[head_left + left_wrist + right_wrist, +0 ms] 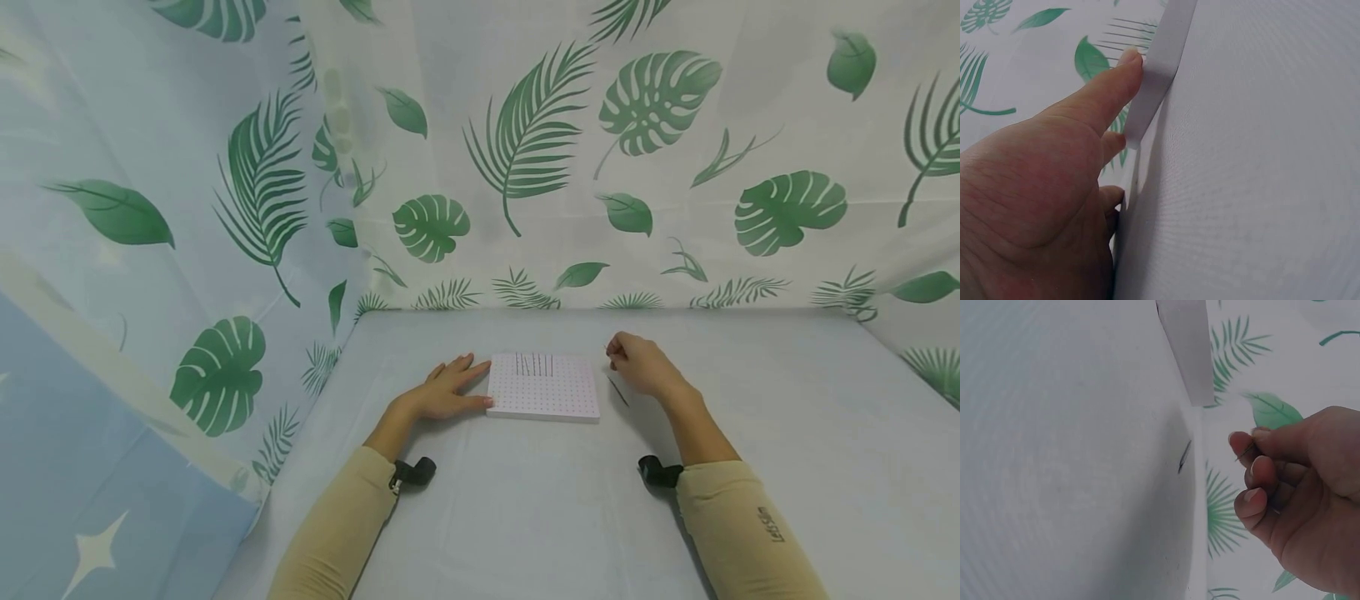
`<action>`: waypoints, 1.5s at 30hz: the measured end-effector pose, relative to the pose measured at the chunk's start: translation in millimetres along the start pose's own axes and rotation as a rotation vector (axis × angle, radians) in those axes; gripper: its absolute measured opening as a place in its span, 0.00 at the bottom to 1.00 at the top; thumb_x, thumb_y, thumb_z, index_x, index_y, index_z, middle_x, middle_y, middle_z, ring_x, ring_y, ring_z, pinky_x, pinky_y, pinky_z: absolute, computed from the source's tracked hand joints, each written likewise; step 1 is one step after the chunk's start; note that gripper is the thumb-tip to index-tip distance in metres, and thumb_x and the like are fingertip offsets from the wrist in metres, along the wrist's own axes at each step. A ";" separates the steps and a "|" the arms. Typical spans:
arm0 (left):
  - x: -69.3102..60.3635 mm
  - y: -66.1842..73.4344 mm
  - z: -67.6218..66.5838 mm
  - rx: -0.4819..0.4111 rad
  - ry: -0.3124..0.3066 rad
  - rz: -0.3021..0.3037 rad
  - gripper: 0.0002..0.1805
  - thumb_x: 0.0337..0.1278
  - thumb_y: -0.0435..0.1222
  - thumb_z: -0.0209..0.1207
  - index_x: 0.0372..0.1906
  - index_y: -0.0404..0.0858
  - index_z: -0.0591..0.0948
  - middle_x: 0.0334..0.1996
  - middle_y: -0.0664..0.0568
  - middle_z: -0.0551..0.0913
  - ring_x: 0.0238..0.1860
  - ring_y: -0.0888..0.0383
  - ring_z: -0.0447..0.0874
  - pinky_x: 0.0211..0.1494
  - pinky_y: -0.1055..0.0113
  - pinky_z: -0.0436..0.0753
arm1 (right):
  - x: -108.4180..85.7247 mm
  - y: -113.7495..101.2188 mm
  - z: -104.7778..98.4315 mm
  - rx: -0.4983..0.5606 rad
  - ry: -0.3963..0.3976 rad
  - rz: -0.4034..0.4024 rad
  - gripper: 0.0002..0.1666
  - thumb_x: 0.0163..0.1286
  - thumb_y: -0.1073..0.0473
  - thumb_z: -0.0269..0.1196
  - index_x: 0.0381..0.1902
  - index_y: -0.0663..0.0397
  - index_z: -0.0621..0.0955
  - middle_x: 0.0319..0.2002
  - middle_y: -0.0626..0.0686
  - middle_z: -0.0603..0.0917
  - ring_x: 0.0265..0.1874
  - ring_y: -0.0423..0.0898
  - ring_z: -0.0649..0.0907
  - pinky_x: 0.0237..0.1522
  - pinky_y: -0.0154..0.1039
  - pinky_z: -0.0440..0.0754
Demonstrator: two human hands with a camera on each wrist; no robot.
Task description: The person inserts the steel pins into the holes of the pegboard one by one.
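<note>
A white board (543, 396) with a grid of small holes lies on the table. Several thin dark needle-like pins (534, 365) stand in a row near its far edge; the left wrist view shows these pins (1124, 42) above the board's side (1155, 81). My left hand (446, 392) has its fingers spread, with thumb and fingertips touching the board's left side. Off the board's right side, my right hand (637, 362) is raised over the table. Its thumb and index finger pinch a thin needle-like pin (1245, 451), while the other fingers curl loosely.
Thin dark pins (618, 391) lie on the white tabletop (525, 500) beneath the right hand; how many cannot be made out. Leaf-print cloth (540, 167) hangs behind the table and along the left. A black wrist camera (660, 472) sits by the right cuff.
</note>
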State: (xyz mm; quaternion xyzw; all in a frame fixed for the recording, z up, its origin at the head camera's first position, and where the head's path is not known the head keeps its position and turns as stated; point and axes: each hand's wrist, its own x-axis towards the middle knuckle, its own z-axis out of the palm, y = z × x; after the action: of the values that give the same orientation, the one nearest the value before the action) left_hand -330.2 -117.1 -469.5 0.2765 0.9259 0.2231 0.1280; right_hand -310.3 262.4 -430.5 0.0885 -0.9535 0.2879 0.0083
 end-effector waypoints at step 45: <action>0.0 0.3 -0.8 0.008 -0.005 0.001 0.47 0.67 0.67 0.55 0.84 0.56 0.55 0.86 0.45 0.44 0.86 0.46 0.36 0.86 0.42 0.36 | 14.6 -37.6 28.3 0.222 0.077 -0.157 0.03 0.73 0.63 0.67 0.39 0.54 0.81 0.36 0.54 0.86 0.33 0.47 0.81 0.34 0.36 0.80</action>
State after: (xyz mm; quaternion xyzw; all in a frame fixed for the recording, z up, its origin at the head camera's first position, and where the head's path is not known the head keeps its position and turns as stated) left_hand -330.3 -117.2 -468.6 0.2783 0.9262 0.2188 0.1293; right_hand -317.2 213.7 -432.6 0.1522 -0.9050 0.3931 0.0577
